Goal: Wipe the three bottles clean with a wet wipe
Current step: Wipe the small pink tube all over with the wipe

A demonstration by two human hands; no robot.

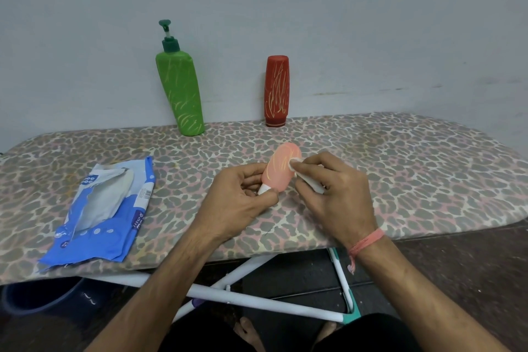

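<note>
One small pink bottle [281, 170], likely light and slick, left hand [240, 197] fingers pinching its white cap end; right hand [337, 188] fingers pinch the wet wipe [297, 164] against it.

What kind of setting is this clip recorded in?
Probably a room in a home, used as a makeshift work spot. The surface is an ironing board with a leopard-print cover on folding white legs, pushed against a plain painted wall, and the person's bare feet show below.
</note>
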